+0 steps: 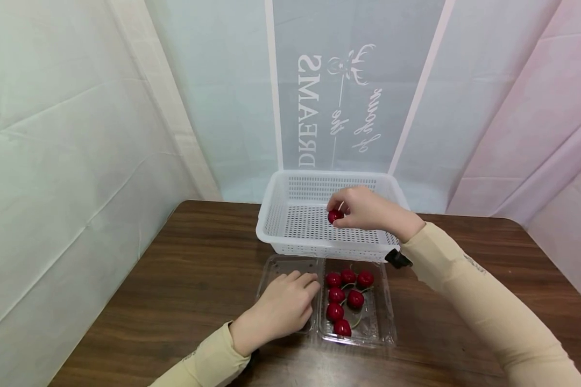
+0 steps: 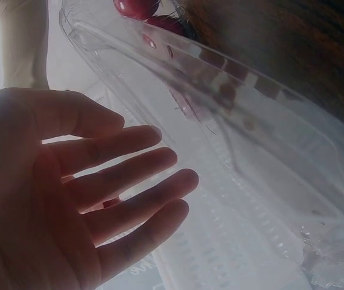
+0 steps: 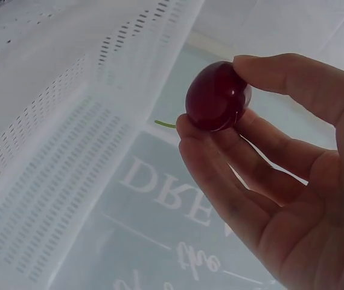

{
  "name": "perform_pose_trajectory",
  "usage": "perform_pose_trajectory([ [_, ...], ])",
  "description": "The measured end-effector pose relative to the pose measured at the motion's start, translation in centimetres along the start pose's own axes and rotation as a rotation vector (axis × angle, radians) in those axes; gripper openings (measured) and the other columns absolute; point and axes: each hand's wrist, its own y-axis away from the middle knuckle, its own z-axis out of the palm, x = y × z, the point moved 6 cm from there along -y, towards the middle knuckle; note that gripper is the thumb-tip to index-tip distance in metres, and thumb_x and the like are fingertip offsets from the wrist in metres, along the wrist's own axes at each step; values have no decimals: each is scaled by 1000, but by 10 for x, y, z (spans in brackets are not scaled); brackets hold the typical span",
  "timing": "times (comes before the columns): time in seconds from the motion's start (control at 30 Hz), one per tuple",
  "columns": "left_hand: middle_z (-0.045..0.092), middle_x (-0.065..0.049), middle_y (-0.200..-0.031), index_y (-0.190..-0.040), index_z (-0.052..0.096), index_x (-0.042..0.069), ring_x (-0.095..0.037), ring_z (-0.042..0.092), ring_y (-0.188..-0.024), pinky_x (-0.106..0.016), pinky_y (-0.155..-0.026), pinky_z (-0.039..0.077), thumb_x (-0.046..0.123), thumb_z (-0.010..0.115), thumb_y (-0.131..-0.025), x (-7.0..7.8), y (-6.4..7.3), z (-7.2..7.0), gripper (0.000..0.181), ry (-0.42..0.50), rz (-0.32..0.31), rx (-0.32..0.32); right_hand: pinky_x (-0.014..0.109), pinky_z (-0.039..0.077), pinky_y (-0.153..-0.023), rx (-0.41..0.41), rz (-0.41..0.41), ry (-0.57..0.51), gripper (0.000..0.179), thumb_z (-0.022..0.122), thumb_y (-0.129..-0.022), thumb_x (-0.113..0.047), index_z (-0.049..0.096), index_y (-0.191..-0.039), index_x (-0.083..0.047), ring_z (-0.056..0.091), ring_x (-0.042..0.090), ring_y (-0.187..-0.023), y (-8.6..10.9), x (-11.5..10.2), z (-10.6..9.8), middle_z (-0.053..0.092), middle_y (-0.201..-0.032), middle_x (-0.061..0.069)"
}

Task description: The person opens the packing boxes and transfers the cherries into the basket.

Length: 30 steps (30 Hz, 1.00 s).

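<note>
Between thumb and fingertips my right hand [image 1: 365,208] pinches a dark red cherry [image 3: 218,96], held over the white perforated basket [image 1: 266,215]. A short green stem pokes out beside the fingers in the right wrist view. My left hand [image 1: 283,303] is over the left half of a clear plastic clamshell box [image 1: 389,328], its fingers extended and holding nothing in the left wrist view [image 2: 117,187]. In the box's right half lie several red cherries [image 1: 355,299], some with green stems.
The basket stands behind the box on a dark wood table [image 1: 174,290]. Behind the table hangs a pale curtain [image 1: 237,97] with printed lettering, and white cloth [image 1: 68,161] drapes the left side. A black strap piece [image 1: 398,258] sits at the right wrist.
</note>
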Motion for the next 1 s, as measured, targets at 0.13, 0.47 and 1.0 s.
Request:
perform_pose_trajectory([
  [0.13, 66, -1, -113, -103, 67, 13, -18, 61, -91, -30, -63, 48, 20, 62, -79, 0, 0, 0, 26, 3, -2, 3, 30, 54, -67, -18, 13, -10, 21, 72, -76, -9, 69, -96, -3, 67, 16, -78, -10, 4, 1, 70, -88, 8],
  [0.47, 66, -1, -112, -102, 67, 13, -18, 61, -89, -30, -61, 48, 19, 62, -78, 1, -1, 0, 25, -3, 3, 18, 33, 54, -72, -56, 47, 0, 22, 72, -75, -6, 69, -96, -2, 66, 18, -82, -36, 15, 5, 71, -90, 9],
  [1.0, 66, -1, -112, -104, 67, 13, -17, 61, -90, -30, -62, 49, 20, 62, -79, 2, -1, 1, 26, -2, 2, -5, 32, 53, -79, -174, 95, -68, 23, 70, -76, -2, 68, -99, -3, 68, 21, -91, -72, 28, 21, 72, -96, 10],
])
